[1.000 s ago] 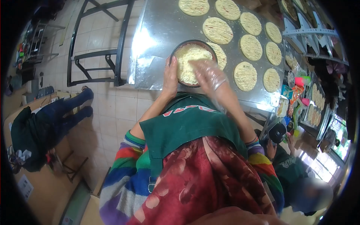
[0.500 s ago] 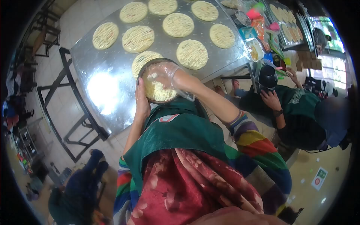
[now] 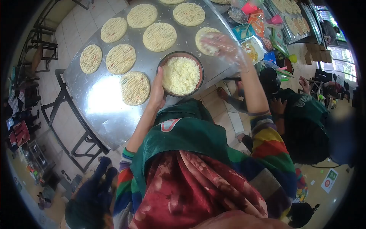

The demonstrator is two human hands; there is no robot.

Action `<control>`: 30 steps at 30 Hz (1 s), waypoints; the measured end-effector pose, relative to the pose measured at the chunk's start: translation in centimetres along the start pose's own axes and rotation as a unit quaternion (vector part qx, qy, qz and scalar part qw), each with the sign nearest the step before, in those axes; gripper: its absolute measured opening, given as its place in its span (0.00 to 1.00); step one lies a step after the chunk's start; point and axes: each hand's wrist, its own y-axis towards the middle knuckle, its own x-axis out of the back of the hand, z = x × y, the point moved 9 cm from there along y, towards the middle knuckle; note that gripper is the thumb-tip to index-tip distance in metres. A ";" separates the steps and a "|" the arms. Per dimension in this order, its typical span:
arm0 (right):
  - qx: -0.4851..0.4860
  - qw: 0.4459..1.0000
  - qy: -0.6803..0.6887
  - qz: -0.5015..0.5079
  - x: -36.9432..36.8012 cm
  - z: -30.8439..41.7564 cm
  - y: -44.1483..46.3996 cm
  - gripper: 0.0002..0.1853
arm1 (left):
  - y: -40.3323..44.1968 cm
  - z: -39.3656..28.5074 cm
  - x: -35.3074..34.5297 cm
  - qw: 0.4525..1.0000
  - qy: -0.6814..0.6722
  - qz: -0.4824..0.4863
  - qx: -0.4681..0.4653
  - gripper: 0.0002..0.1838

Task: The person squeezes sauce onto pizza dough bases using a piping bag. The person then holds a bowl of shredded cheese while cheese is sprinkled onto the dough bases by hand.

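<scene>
My left hand (image 3: 156, 92) grips the near left side of a dark-rimmed round bowl (image 3: 201, 81). The bowl holds a heap of pale grated cheese (image 3: 180, 75). To the right, my right hand (image 3: 225, 46), in a clear plastic glove, is over a round pizza base (image 3: 201, 39) and covers part of it. Motion smears its fingers, so whether they hold cheese cannot be seen. More pizza bases, with thin drizzled lines and pale topping, lie on the metal table, among them one (image 3: 135, 88) just left of the bowl.
A white tray (image 3: 257, 45) of food, packets and pink cups (image 3: 249, 7) crowd the table's right end. A co-worker in a green apron (image 3: 305, 110) sits at the right. Black metal frames (image 3: 82, 133) stand at the left, and another person is at lower left.
My right hand has come out of the bowl and moved right, over a pizza base. The bowl, in my left hand, has shifted right along the table.
</scene>
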 end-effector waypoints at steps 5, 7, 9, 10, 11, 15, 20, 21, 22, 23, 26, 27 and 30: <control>-0.261 0.961 -0.025 -0.093 8.8 -7.9 -0.7 0.23 | 0.4 -0.3 0.4 0.998 -0.019 -0.063 -0.001 0.35; -0.247 0.967 0.022 -0.065 9.7 -13.5 1.6 0.21 | 0.3 -0.4 1.6 0.996 -0.031 -0.082 -0.022 0.35; -0.177 0.979 0.095 -0.039 9.5 -16.0 3.5 0.21 | -0.1 -0.3 3.1 0.991 -0.041 -0.118 -0.040 0.35; -0.153 0.982 0.106 -0.033 9.4 -16.3 4.1 0.20 | -0.5 -0.5 3.6 0.989 -0.042 -0.135 -0.053 0.35; -0.148 0.986 0.065 -0.043 9.2 -15.1 4.6 0.19 | -1.0 -0.9 3.8 0.986 -0.045 -0.148 -0.066 0.34; -0.179 0.972 -0.123 -0.087 10.1 -10.5 5.1 0.20 | -2.6 -1.5 5.1 0.972 -0.049 -0.183 -0.136 0.32; -0.173 0.976 -0.093 -0.097 12.2 -15.6 5.4 0.17 | -3.9 -1.1 5.5 0.964 -0.057 -0.208 -0.157 0.32; -0.152 0.981 -0.063 -0.101 12.3 -16.5 5.4 0.15 | -4.1 -1.0 5.4 0.963 -0.057 -0.210 -0.157 0.32; -0.168 0.976 -0.100 -0.094 12.1 -16.2 5.5 0.16 | -4.2 -1.0 5.4 0.963 -0.057 -0.212 -0.158 0.32; -0.183 0.970 -0.137 -0.087 11.7 -15.9 5.6 0.18 | -4.2 -0.9 5.3 0.964 -0.061 -0.208 -0.153 0.31; -0.144 0.938 -0.309 -0.071 9.8 -12.8 6.7 0.18 | -4.2 -0.6 4.8 0.968 -0.068 -0.203 -0.133 0.31; -0.124 0.925 -0.355 -0.062 9.5 -12.5 7.0 0.17 | -4.2 -0.7 4.5 0.968 -0.069 -0.205 -0.124 0.31; -0.077 0.887 -0.453 -0.038 9.5 -13.3 8.7 0.17 | -4.2 -0.6 4.2 0.970 -0.072 -0.202 -0.115 0.31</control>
